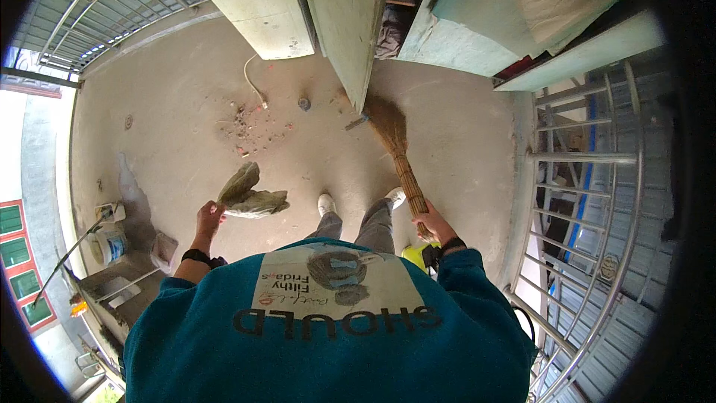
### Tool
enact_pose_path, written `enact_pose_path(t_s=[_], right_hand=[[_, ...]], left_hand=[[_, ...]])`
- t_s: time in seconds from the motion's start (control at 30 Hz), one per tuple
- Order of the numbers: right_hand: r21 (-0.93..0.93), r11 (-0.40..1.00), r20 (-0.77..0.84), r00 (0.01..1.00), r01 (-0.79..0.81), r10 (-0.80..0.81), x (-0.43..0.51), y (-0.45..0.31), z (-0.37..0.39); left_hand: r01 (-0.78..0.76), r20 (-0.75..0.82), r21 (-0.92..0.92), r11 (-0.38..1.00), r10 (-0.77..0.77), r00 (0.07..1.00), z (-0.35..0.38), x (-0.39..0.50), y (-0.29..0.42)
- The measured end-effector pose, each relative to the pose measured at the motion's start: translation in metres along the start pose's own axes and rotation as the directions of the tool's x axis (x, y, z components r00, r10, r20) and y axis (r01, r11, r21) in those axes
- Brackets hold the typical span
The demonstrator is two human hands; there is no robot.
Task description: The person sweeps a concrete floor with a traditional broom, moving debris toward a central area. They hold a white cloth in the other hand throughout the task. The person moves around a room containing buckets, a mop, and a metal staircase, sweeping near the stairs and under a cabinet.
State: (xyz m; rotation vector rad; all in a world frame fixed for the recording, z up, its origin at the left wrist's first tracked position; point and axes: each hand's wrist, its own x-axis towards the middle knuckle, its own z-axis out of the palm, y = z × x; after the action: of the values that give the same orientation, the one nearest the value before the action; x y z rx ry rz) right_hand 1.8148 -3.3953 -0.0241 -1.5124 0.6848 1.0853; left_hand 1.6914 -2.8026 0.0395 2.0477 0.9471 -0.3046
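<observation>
My right hand (433, 221) grips the handle of a straw broom (409, 179). The broom's bristles reach the concrete floor beside the lower corner of an open cabinet door (348, 28). Pinched in the fingers of my left hand (210, 217) is the edge of a crumpled olive-green cloth or bag (251, 193), pale along its underside. It hangs out to the right of the hand. Ahead of it, a scattered pile of dirt and small debris (246, 126) lies on the floor. A short dark strip (356, 123) rests near the bristles, and a small dark round object (304, 104) sits farther left.
Pale green cabinets (263, 11) stand ahead; a white cord (253, 81) trails from them onto the floor. Metal railings (596, 157) run along the right and far left. A white bucket (106, 246) stands at left near a damp patch (134, 201). Something yellow-green (414, 257) is by my right leg.
</observation>
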Motion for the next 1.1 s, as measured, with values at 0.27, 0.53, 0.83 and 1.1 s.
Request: enact_pose_path(t_s=[0.27,0.53,0.83,1.1], right_hand=[[0.208,0.977,-0.148,0.989,0.054,-0.023,-0.072,0.009,-0.023],[0.227,0.973,0.067,0.996,0.040,-0.057,-0.019,0.030,-0.004],[0.184,0.980,-0.005,0.997,0.073,-0.073,-0.087,0.053,-0.037],[0.162,0.962,-0.261,0.950,0.218,-0.171,-0.101,0.053,0.013]], left_hand=[[-0.013,-0.009,0.038,0.999,0.013,1.000,-0.012,0.022,-0.024],[-0.113,-0.048,0.184,0.976,0.124,0.991,-0.019,0.040,0.025],[-0.230,-0.061,0.259,0.938,0.254,0.965,-0.013,0.073,0.085],[-0.352,0.050,0.376,0.857,0.360,0.932,-0.019,0.117,0.125]])
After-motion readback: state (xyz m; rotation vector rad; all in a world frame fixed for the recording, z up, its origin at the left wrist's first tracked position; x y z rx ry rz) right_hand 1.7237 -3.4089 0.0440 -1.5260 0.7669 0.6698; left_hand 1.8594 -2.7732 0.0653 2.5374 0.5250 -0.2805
